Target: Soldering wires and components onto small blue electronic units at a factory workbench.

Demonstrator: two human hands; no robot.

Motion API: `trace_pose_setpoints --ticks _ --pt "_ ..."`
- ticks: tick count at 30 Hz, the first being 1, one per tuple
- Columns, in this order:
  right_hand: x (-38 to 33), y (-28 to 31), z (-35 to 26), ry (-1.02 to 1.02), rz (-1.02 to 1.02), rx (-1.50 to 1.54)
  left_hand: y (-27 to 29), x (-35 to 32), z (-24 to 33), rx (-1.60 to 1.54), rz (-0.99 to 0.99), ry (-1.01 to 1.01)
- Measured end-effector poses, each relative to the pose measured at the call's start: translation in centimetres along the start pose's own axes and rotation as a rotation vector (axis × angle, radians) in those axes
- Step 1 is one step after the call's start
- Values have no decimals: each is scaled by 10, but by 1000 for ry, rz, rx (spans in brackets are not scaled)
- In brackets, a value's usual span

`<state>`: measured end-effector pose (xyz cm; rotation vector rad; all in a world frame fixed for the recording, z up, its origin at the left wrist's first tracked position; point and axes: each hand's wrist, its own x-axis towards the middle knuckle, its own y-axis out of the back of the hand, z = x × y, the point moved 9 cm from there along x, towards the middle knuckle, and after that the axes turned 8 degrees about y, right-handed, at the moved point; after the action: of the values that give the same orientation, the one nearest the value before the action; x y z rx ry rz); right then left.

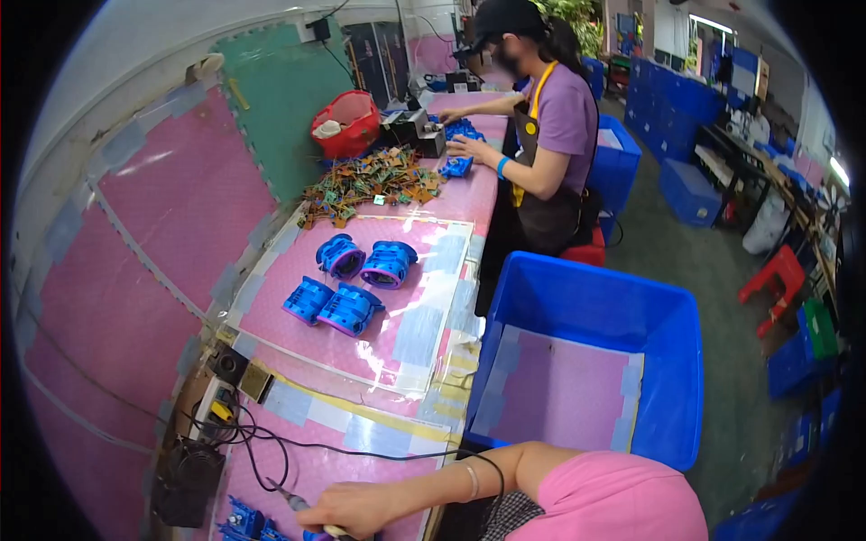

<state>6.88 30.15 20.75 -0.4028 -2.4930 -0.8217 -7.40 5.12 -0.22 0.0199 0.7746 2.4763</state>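
My right hand rests low on the pink bench mat, closed around a thin pen-like tool whose black cable loops back across the bench. The tool tip points left toward small blue plastic parts at the bottom edge. A bracelet sits on that wrist, and my pink sleeve fills the lower right. My left hand is out of view. Further up the bench lie several blue plastic housings on a taped clear sheet.
A big blue bin with a pink liner stands right of the bench. A black box and sockets sit at the left. A heap of small circuit boards, a red basket and a seated person's hands lie beyond.
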Motion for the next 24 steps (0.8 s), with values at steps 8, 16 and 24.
trace_pose_setpoints --ticks 8,16,24 --pt "15 43 21 199 471 -162 -22 -34 180 95 -1 -96" --pt "19 51 14 163 310 -168 -4 -56 198 302 135 -154" --pt "7 -14 21 97 8 -135 15 -82 178 292 123 -96"
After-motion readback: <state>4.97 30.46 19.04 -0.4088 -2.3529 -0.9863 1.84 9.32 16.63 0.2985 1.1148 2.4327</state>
